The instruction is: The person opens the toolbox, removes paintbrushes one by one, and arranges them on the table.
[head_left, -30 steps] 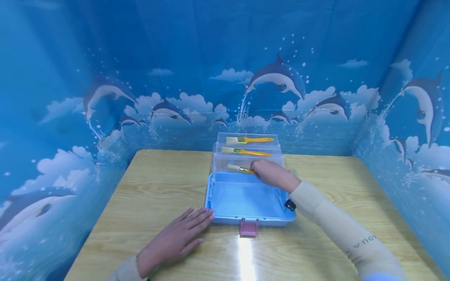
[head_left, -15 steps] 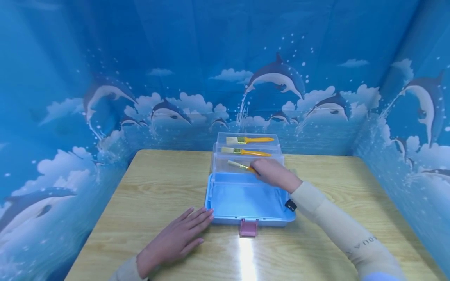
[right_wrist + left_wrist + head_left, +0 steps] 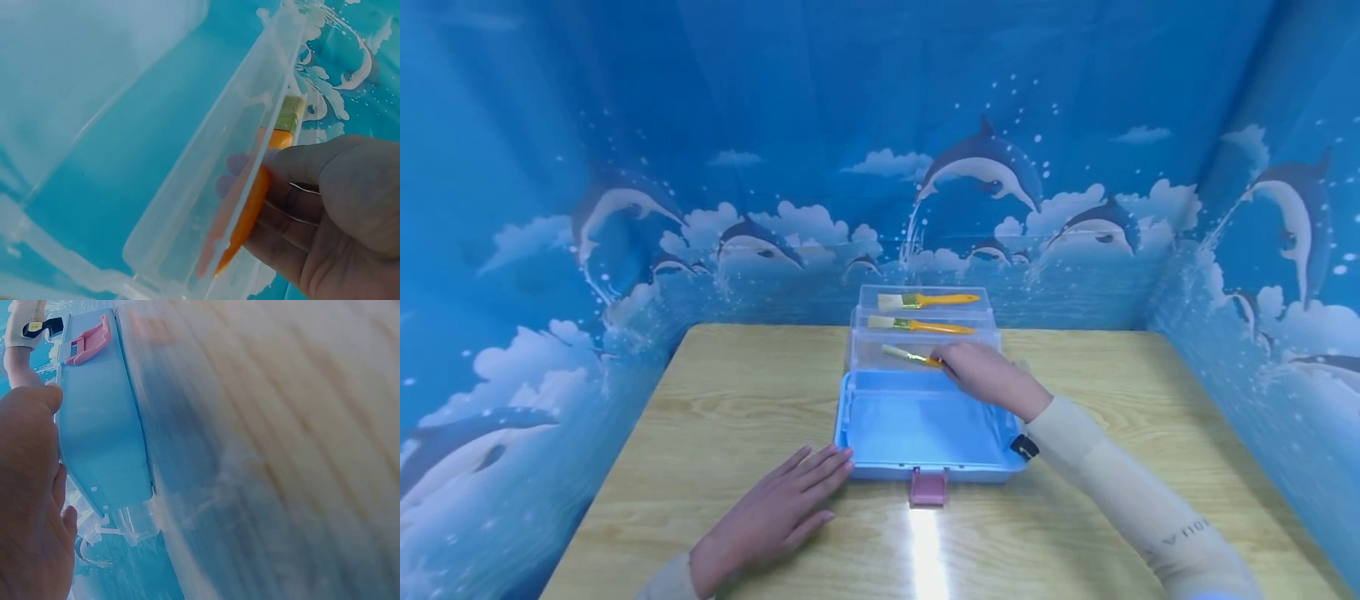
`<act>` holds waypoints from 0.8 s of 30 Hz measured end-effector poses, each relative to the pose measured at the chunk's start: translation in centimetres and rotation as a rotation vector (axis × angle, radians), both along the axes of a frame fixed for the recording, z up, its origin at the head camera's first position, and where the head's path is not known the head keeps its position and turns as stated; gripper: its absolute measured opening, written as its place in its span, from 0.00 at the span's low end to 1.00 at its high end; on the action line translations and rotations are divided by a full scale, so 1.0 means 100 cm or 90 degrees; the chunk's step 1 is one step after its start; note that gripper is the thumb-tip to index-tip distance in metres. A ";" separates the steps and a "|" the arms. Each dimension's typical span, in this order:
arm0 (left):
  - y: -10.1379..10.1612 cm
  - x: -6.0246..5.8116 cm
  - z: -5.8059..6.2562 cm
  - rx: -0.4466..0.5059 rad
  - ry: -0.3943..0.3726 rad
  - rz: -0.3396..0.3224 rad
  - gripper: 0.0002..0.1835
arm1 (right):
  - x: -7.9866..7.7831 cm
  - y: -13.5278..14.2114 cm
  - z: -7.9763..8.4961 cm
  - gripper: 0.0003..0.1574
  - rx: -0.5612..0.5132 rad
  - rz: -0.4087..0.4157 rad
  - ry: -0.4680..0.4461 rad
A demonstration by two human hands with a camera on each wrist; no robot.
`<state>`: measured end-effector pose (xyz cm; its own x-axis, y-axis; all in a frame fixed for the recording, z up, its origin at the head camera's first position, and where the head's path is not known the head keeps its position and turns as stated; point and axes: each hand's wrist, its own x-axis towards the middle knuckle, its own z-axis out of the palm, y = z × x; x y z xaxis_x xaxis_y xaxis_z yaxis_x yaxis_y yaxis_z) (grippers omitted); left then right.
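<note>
A blue box [image 3: 925,473] with a pink latch [image 3: 928,487] stands open on the table, its clear trays [image 3: 862,346] fanned out behind. My right hand [image 3: 977,371] pinches the orange handle of a paintbrush [image 3: 253,200] at the lowest tray. In the right wrist view the handle's lower end is behind the tray's clear wall, the bristles pointing up. Two more paintbrushes lie in the trays above, a middle one [image 3: 925,326] and a top one [image 3: 928,300]. My left hand [image 3: 782,504] has straight fingers, their tips at the box's front left corner.
The wood-grain table [image 3: 737,375] extends to both sides of the box. A blue curtain [image 3: 790,125] printed with dolphins surrounds its back and sides. A black strap with a small device [image 3: 1024,447] is under my right wrist.
The paintbrush in my right hand has turned so its bristles show narrower, and their end sits slightly higher. My left hand stays at the box corner. The head view has shifted slightly.
</note>
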<state>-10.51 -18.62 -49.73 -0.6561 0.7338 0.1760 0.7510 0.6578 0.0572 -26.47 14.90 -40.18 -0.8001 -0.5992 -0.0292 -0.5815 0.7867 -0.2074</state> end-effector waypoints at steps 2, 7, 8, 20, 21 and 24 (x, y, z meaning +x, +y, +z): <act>0.000 0.001 -0.001 0.003 0.012 -0.003 0.36 | 0.001 0.002 0.000 0.15 -0.012 -0.004 -0.016; -0.001 0.001 -0.002 0.001 0.017 -0.004 0.37 | 0.004 0.005 0.002 0.15 -0.049 -0.014 -0.038; -0.001 0.001 -0.002 0.000 0.015 -0.002 0.37 | 0.005 0.006 0.003 0.15 -0.056 -0.013 -0.039; 0.001 0.000 0.000 -0.008 -0.008 0.005 0.36 | 0.013 0.013 0.004 0.16 -0.094 -0.048 -0.029; 0.001 0.000 0.000 -0.009 -0.009 0.005 0.36 | 0.014 0.014 0.004 0.16 -0.096 -0.050 -0.026; 0.001 0.001 0.000 -0.015 -0.012 0.007 0.36 | 0.017 0.017 0.004 0.16 -0.109 -0.054 -0.021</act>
